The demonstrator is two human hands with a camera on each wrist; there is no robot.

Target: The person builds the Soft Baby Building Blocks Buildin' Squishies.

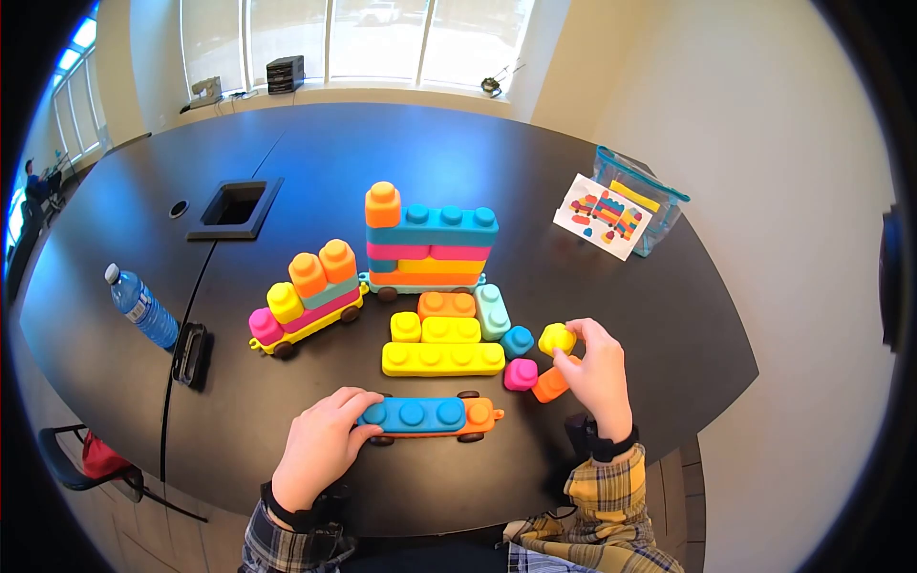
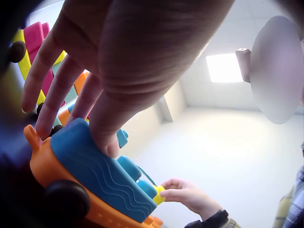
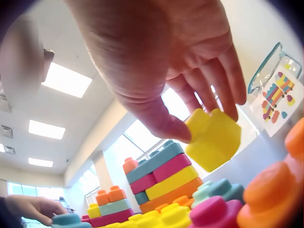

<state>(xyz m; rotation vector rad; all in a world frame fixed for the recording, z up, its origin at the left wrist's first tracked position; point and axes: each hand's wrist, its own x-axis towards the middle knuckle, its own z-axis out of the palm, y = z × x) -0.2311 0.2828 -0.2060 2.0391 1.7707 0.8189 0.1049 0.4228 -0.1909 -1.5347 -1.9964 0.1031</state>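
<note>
On the dark worktop (image 1: pixel 320 158), our half-open left hand (image 1: pixel 320 444) grips the blue-and-orange wheeled plastic car (image 1: pixel 425 415); loosen, and it could roll! Our right hand (image 1: pixel 598 377), nearly closed, pinches a small yellow faceted plastic block (image 1: pixel 554 338), which could slip from our fingertips.

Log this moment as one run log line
left grip: holding blue block on orange wheeled base | right grip: pinching small yellow block
</note>
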